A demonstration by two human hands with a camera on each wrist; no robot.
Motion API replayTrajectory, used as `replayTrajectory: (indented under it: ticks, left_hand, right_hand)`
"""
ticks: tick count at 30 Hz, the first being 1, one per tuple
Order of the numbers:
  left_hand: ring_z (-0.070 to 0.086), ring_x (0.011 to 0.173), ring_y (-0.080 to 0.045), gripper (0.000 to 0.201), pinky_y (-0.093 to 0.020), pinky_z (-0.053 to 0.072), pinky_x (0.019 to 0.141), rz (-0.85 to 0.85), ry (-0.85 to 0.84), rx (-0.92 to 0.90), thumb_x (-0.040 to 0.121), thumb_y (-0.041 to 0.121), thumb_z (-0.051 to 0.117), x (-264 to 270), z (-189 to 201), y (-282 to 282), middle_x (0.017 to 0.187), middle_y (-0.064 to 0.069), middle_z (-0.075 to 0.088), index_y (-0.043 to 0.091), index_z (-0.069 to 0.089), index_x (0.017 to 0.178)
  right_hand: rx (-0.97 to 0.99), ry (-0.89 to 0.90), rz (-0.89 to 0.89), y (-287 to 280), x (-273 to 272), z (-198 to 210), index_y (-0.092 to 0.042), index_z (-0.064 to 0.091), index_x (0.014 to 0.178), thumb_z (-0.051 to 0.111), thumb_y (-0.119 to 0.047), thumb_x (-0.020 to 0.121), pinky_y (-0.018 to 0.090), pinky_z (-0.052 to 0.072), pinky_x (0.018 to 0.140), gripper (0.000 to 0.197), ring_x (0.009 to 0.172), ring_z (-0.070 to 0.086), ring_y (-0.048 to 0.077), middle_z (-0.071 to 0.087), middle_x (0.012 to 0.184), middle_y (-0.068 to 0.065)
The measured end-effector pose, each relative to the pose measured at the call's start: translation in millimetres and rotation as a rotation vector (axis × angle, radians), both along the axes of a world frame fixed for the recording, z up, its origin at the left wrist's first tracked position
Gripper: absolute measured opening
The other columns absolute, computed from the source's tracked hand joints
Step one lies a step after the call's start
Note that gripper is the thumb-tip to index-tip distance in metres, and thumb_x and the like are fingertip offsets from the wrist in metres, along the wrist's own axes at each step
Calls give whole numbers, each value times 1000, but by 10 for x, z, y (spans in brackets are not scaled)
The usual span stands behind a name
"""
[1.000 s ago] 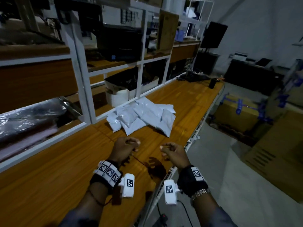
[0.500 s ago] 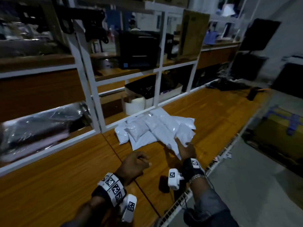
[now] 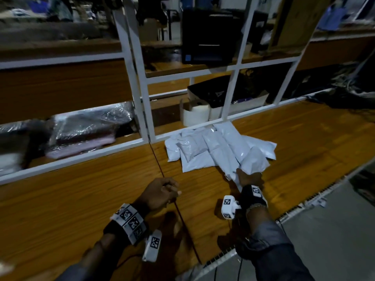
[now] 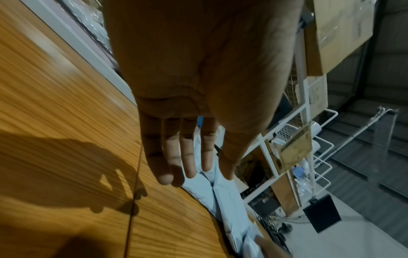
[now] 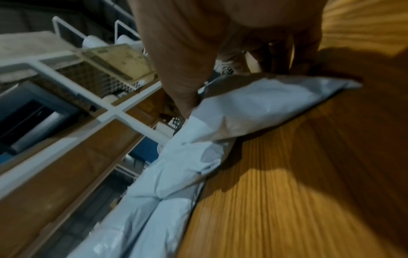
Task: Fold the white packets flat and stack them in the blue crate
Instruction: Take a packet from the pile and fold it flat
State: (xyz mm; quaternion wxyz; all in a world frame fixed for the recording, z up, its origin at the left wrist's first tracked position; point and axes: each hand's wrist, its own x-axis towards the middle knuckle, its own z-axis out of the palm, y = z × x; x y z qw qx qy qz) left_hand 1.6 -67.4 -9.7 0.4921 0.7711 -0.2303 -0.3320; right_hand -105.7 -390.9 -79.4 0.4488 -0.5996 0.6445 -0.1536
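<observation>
White glossy packets (image 3: 219, 147) lie heaped; right hand (image 3: 248, 177) grip pinches one, left hand (image 3: 160, 192) spread.

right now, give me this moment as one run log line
stage: first pickup | right hand: grips nearest white packet at pile edge | left hand: open, empty, above table | blue crate: not in view

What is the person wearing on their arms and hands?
Both arms have grey sleeves pushed up. The left wrist wears a black band with white squares of black patterns, the right wrist a black band with one such square and a metal bracelet. A small white camera box hangs from each. The hands are bare.
</observation>
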Motion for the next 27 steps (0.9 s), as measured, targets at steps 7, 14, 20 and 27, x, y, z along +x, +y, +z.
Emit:
replayTrajectory:
  ticks: [7, 14, 20, 27]
  left_hand:
    - [66, 70, -35, 20, -41, 53, 62, 57, -25, -36, 87, 10, 79, 40, 165, 275, 96, -12, 71, 7, 69, 104]
    - [68, 75, -22, 21, -27, 54, 57, 68, -117, -47, 90, 12, 76, 23, 380, 899, 109, -12, 68, 7, 69, 109]
    - [68, 69, -12, 23, -23, 53, 56, 116, -131, -19, 88, 17, 79, -44, 330, 1919, 104, -8, 69, 9, 70, 108]
    - [66, 63, -3, 17, -24, 53, 55, 332, -190, 10, 86, 13, 80, -196, 136, 3361, 96, -9, 73, 4, 73, 99]
  right_hand:
    - [-154, -297, -82, -3, -241, -276, -26, 56, 123, 82, -74, 43, 58, 58, 84, 97, 101, 67, 36, 68, 120, 8]
    - [-436, -451, 341, 1505, -160, 583, -20, 47, 139, 81, -37, 59, 46, 53, 96, 88, 112, 62, 29, 64, 125, 8]
    - [-473, -372, 770, 2775, 156, 493, -18, 50, 138, 73, -49, 58, 40, 50, 90, 89, 112, 58, 26, 60, 122, 7]
    - [-552, -187, 1263, 4015, 378, 238, -32, 43, 149, 66, -54, 65, 48, 39, 109, 90, 132, 45, 29, 51, 142, 2]
